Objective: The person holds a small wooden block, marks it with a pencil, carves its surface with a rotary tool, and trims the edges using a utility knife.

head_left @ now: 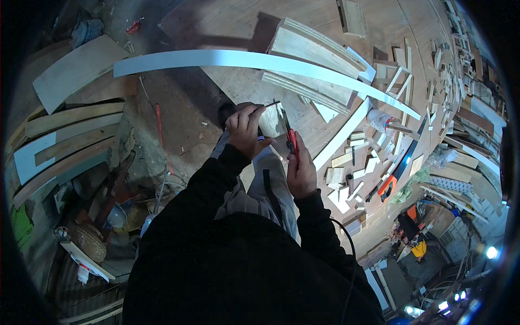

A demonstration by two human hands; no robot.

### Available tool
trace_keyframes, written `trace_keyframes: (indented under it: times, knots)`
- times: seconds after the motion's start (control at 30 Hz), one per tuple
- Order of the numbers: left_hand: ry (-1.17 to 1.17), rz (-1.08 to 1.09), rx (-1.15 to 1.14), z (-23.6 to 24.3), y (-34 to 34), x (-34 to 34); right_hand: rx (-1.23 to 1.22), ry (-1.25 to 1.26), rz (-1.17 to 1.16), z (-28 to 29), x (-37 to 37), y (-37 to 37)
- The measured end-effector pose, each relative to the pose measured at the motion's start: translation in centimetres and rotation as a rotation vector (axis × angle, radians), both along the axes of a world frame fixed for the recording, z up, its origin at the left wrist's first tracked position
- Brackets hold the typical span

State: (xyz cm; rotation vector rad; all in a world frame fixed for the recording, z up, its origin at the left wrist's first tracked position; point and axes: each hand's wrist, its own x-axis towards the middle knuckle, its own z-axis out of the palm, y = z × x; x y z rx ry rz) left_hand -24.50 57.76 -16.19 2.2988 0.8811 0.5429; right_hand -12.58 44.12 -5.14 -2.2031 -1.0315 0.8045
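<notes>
In front of my legs, my left hand (246, 127) is closed on a small pale wood block (272, 120), fingers over its left side and thumb beneath. My right hand (302, 173) grips a red-handled tool (292, 142) from the lower right. A narrow dark metal part of this tool lies along the block's right edge, touching or very near it. The tool's exact kind cannot be made out. Beyond both hands, a long white strip (216, 58) stretches across a stack of pale boards (309, 46).
Small wood offcuts (335, 176) litter the worktop on the right, near an orange-handled saw (387, 187) and a brush-like tool in plastic (381, 120). At left, long boards (76, 116) are stacked. A black cable (353, 254) hangs by my right arm.
</notes>
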Motion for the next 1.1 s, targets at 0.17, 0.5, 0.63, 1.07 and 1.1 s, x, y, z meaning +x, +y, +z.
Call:
trace_keyframes:
  times: [0.17, 0.5, 0.63, 1.07, 1.1]
  knots:
    - [-0.022, -0.003, -0.09, 0.2, -0.5, -0.3, -0.099, 0.001, 0.059, 1.0, 0.3, 0.9]
    - [-0.292, -0.002, 0.005, -2.0, -2.1, -0.4, -0.118, -0.002, 0.09, 1.3, 0.4, 1.0]
    - [-0.159, -0.003, 0.014, -1.1, -1.9, -0.3, -0.161, -0.029, 0.12, 2.1, 0.4, 1.1]
    - [-0.019, -0.008, -0.111, -0.2, -1.5, -0.4, -0.187, -0.024, 0.199, 1.3, 0.5, 1.7]
    - [-0.019, -0.003, -0.115, -0.2, -1.5, -0.4, -0.177, -0.031, 0.195, 1.4, 0.4, 1.8]
